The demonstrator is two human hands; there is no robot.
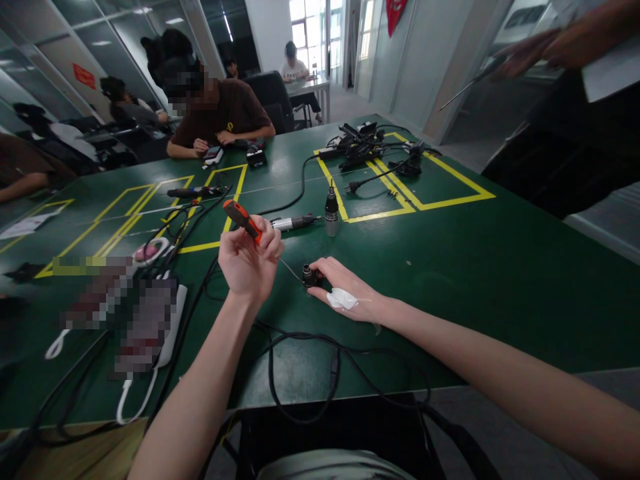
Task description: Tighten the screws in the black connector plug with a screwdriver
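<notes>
My left hand [251, 259] is closed round the orange and dark grey handle of a screwdriver [243, 220]. Its thin metal shaft slants down to the right, with the tip close to a small black cylindrical part [307, 274]; whether the two touch I cannot tell. Thumb and fingers of my right hand [345, 288] grip that part at the tabletop, and a white dressing is taped on this hand. Just beyond, a silver and black electric screwdriver [295, 222] lies on its side. Near its tip stands an upright black and clear cylinder [331, 212] with a pointed bit on top.
Black cables [305, 335] loop across the green table [475, 287] before me. Two phone-like devices, blurred out, lie left. A pile of black adapters and cables [361, 143] sits at the back. One person [220, 113] works opposite; another's hand [525, 57] holds a long thin tool at right.
</notes>
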